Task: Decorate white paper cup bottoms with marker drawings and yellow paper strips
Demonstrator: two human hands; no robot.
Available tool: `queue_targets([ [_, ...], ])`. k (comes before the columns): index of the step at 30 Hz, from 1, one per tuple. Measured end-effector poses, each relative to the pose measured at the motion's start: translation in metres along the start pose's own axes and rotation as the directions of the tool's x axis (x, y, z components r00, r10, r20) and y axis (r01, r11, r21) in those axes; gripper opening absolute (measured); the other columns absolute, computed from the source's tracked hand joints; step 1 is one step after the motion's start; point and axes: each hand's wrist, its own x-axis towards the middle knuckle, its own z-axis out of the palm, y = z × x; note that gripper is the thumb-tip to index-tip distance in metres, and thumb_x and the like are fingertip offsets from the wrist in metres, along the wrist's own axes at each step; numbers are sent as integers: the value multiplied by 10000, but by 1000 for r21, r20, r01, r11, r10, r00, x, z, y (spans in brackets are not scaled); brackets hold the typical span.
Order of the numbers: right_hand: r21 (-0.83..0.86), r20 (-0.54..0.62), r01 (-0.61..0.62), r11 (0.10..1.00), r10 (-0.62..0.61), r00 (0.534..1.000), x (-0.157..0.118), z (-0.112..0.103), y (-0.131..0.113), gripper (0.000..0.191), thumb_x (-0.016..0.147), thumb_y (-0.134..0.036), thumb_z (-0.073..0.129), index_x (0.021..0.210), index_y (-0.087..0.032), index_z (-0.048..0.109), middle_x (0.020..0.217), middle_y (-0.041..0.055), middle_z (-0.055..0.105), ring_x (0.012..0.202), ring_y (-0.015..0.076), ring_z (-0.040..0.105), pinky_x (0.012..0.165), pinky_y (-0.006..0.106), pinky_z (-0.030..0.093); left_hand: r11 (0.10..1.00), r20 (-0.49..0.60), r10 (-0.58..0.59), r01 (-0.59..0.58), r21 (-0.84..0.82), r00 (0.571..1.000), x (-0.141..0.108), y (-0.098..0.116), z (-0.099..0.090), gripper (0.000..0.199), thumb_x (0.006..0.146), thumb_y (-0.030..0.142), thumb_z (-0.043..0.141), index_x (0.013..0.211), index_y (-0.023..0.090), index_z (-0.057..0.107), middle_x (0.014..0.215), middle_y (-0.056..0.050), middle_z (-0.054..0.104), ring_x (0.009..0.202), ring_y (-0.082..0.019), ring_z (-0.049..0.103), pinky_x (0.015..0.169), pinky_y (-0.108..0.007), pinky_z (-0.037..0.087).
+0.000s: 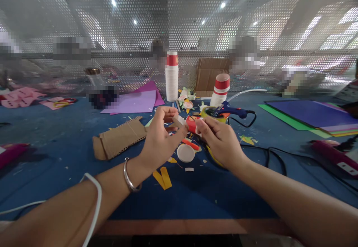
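Note:
My right hand (219, 138) grips a small red-and-white paper cup (191, 124), lying sideways between thumb and fingers. Curled around the cup's other end is my left hand (162, 135), its thumb near the rim and a small grey-brown card piece (178, 121) at its fingertips. Part of the cup is hidden by the fingers. Below the hands lie a white paper disc (185, 153), an orange stick-like piece (191, 144) and yellow paper strips (163, 178). Just behind my right hand, a blue glue gun (231, 109) rests on a roll of yellow tape (210, 112).
Stacked paper cups (171, 83) and a shorter cup stack (220, 92) stand at the back, before a perforated metal screen (125, 27). Corrugated cardboard (123, 137) lies left, coloured sheets (307, 114) right. A black cable (293, 153) crosses the blue table (223, 202).

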Motion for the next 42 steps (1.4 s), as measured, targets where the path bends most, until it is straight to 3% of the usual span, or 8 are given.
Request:
queue_targets([
  [4,41,-4,-70,997,70,998,5,-1,6,471,955,-586,451,705,-197,539,559,-47,422,521,105,361,510,257,270,969,51,-85,71,235,995,12,-4,-11,260,777,251,713,981,206,559,976,-43,633,859,-184,632,706,-333,525],
  [8,85,33,-122,989,120,992,9,2,13,483,923,-622,491,691,-199,525,581,-40,452,538,111,381,514,261,278,990,80,-83,72,125,993,15,-3,-15,253,790,265,705,961,203,530,859,-20,609,795,-171,630,664,-313,527],
  [16,368,100,-240,899,218,971,13,6,19,473,857,-662,571,734,-206,542,537,-76,374,473,91,284,468,263,223,975,280,190,-215,61,941,4,0,-9,220,790,216,733,819,198,516,1021,-53,528,923,-161,589,786,-322,574],
  [23,550,286,-370,749,247,926,12,5,9,363,777,-531,719,779,-201,567,528,-103,371,445,62,233,453,249,196,883,353,362,-438,165,863,-1,6,-6,177,831,194,722,802,195,547,1053,-65,555,1089,-196,579,899,-366,539],
  [27,603,248,-383,700,292,924,12,5,8,408,697,-523,780,793,-186,570,551,-93,422,461,55,265,449,243,193,849,336,398,-482,217,853,-1,6,-4,174,851,184,704,807,197,537,1040,-62,555,1091,-197,586,934,-388,528],
  [30,597,221,-382,705,314,924,13,5,8,400,701,-508,776,816,-185,568,575,-83,461,464,56,289,450,242,201,900,285,350,-404,163,893,-2,4,-2,201,826,208,732,894,210,543,1093,-77,539,1143,-221,565,892,-369,559],
  [34,563,201,-368,740,310,929,13,4,10,393,727,-524,744,847,-187,581,556,-90,438,460,69,296,453,247,214,998,272,64,-58,-27,960,-3,1,2,403,811,290,757,1111,226,497,1188,-102,556,1023,-211,627,799,-347,598],
  [42,492,183,-304,815,245,952,13,4,13,359,770,-512,717,835,-182,591,568,-75,465,488,81,343,463,242,252,928,355,-227,312,-205,907,2,0,3,319,833,244,702,1107,197,544,908,-33,658,766,-167,698,663,-308,610],
])
